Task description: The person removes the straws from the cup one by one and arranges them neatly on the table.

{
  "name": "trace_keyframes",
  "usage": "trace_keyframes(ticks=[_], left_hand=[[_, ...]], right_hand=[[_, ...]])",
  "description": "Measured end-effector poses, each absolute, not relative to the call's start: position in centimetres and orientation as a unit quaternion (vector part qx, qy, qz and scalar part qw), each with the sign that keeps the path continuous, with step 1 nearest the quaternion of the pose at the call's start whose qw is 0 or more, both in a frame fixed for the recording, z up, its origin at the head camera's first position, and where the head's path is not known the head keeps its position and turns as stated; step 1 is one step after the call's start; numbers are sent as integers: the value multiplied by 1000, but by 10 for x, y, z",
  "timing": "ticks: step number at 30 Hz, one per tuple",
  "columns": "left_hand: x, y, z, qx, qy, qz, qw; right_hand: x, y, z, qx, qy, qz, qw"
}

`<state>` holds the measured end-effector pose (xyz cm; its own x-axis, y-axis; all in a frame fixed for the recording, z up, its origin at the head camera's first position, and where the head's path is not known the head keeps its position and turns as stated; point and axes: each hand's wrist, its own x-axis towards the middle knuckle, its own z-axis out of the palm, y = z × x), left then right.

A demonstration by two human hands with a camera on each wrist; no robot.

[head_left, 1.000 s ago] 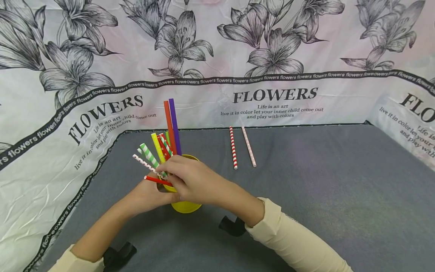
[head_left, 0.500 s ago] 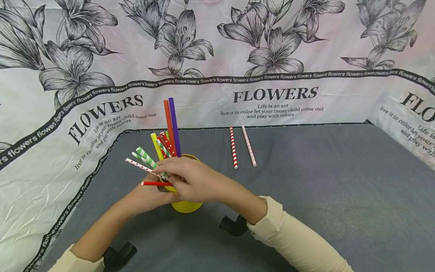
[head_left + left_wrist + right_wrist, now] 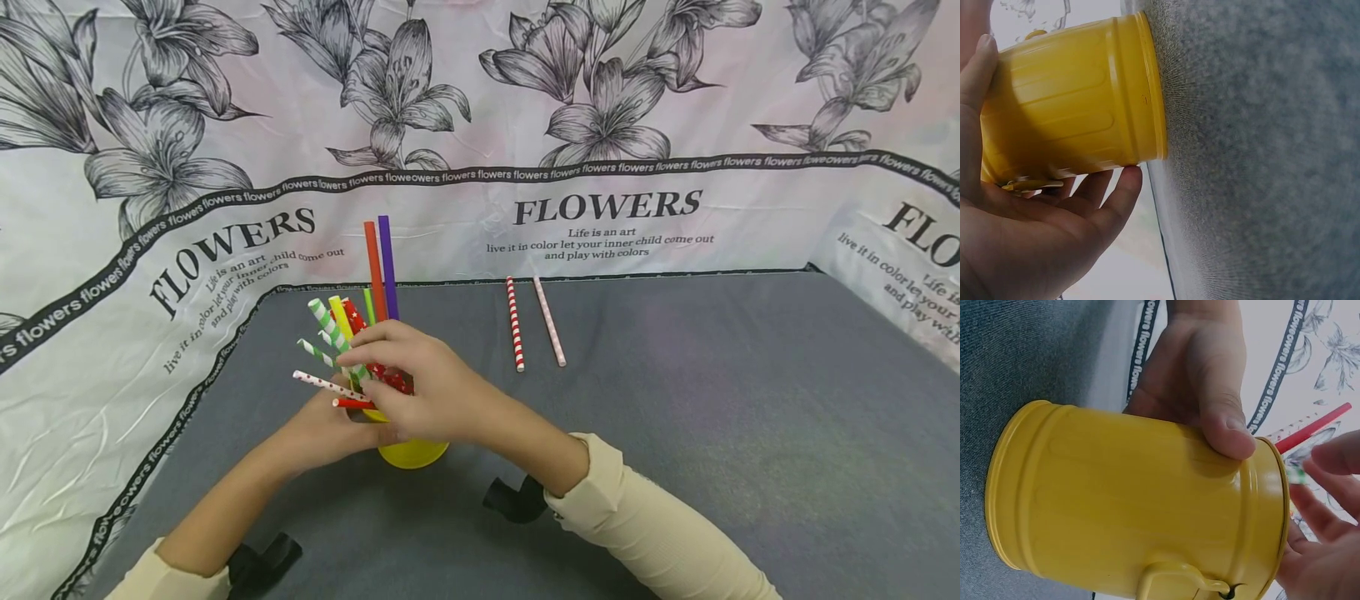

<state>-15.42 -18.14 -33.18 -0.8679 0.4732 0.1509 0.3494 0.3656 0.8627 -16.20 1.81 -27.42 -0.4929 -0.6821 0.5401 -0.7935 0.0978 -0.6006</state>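
Note:
My left hand [image 3: 330, 429] grips a yellow metal pail [image 3: 1060, 100] standing upright, thumb pressed near its rim and fingers curled along the other side. Paper straws fan out of the mouth. My right hand [image 3: 420, 379] is over the rim, thumb and fingers pinching a green-and-white striped straw [image 3: 328, 318]. Around it lean a yellow straw [image 3: 339, 315], a red starred straw [image 3: 354, 313], a white dotted straw [image 3: 318, 382] and a red straw [image 3: 1316, 428]. A tall orange straw [image 3: 375, 271] and purple straw [image 3: 387, 267] rise behind. The straws' lower ends are hidden.
A red-and-white striped straw [image 3: 515, 325] and a pale pink straw [image 3: 550, 321] lie on the grey cloth [image 3: 712, 433], right of the pail. Flower-printed fabric [image 3: 600, 217] hangs behind and along the left. Black wrist-strap pieces [image 3: 513, 500] show beneath the forearms.
My right hand has shifted the straws: the green-and-white striped straw stands more upright, and the white dotted straw sits lower. The tall straws moved slightly right. My left hand stays on the pail.

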Motion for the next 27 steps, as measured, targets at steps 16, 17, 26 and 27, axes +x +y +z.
trace_keyframes(ticks=[16,17,26,27], left_hand=[[-156,-181,-333,251,808,530,63],[-156,-180,-333,249,809,529,61],[-154,-180,-334,247,802,540,64],[-154,-180,-333,248,801,542,63]], right_hand=[[-171,20,-268,423,-606,599,308],[-171,21,-267,420,-604,603,308],[-172,28,-261,429,-597,620,273],[-172,28,-261,432,-597,619,272]])
